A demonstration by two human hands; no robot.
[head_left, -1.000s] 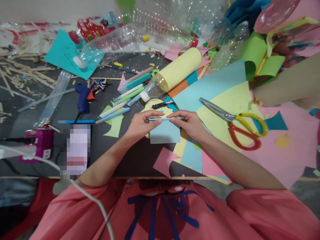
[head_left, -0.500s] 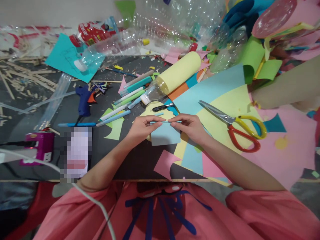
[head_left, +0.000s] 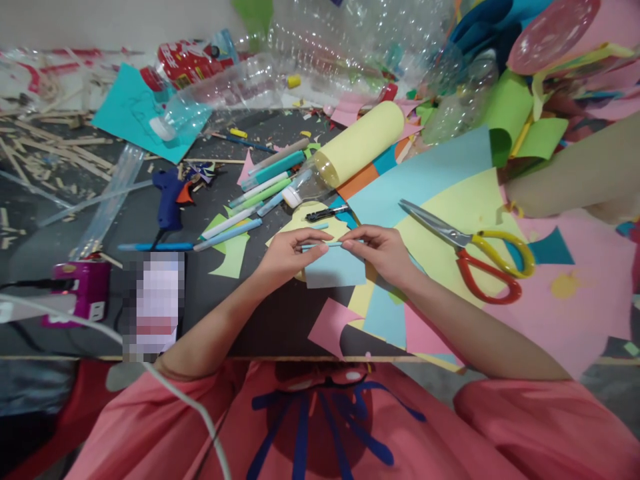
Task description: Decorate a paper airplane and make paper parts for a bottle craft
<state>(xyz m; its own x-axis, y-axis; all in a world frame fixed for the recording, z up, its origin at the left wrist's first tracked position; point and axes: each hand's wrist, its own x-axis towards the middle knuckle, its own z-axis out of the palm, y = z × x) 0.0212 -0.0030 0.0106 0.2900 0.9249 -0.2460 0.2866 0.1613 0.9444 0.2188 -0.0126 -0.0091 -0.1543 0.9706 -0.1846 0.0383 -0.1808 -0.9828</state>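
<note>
A small light blue paper (head_left: 335, 270) has its far edge rolled into a thin tube. Fingertips of my left hand (head_left: 295, 253) pinch the left end of that roll, while my right hand (head_left: 375, 250) pinches it further right. The two hands nearly meet at the middle. Beneath and behind the paper lies a pale yellow piece (head_left: 295, 223), with a black pen (head_left: 327, 213) on it. Just beyond stands no gap to a bottle wrapped in yellow paper (head_left: 365, 143), which lies on its side.
Scissors (head_left: 465, 243) lie open on coloured sheets at the right, near another person's arm (head_left: 575, 170). Markers (head_left: 265, 190), a blue glue gun (head_left: 169, 200), a phone (head_left: 159, 300) and a purple power block (head_left: 80, 293) are to the left. Plastic bottles (head_left: 220, 87) lie at the back.
My right fingers have shifted slightly along the roll, and the paper's right side reaches a little further right. Both hands keep their pinch.
</note>
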